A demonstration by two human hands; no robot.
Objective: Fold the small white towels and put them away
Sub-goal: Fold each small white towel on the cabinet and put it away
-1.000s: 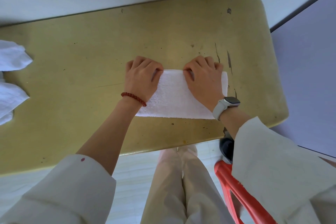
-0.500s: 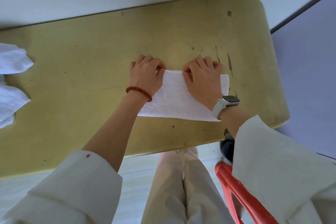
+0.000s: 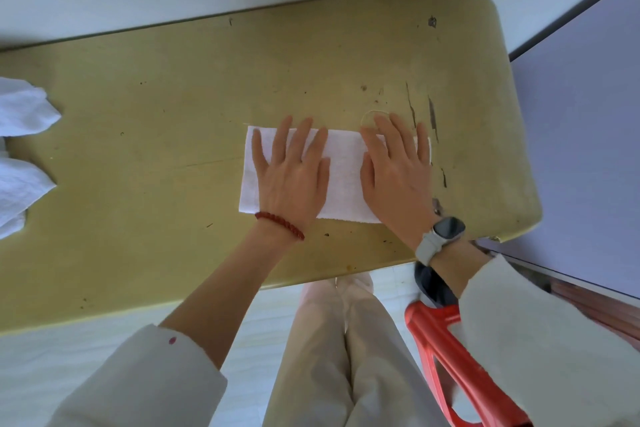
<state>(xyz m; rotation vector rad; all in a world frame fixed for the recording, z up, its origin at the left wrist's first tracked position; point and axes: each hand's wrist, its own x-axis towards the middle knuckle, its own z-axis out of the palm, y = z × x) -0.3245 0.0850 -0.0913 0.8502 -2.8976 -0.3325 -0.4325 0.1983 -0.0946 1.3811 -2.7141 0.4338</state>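
A small white towel lies folded into a flat rectangle on the yellow-green table. My left hand, with a red bead bracelet at the wrist, rests palm down on the towel's left half, fingers spread. On the right half my right hand, with a grey watch at the wrist, lies flat too, its fingertips reaching past the towel's far edge. Neither hand grips the cloth.
More white towels lie crumpled at the table's left edge. A white wall runs behind the table. A red plastic stool stands by my right leg below the near edge. A grey panel borders the table's right end.
Both hands were curled with fingers gripping the towel's far edge. They have opened and now lie flat on it. The towel looks longer to the left.
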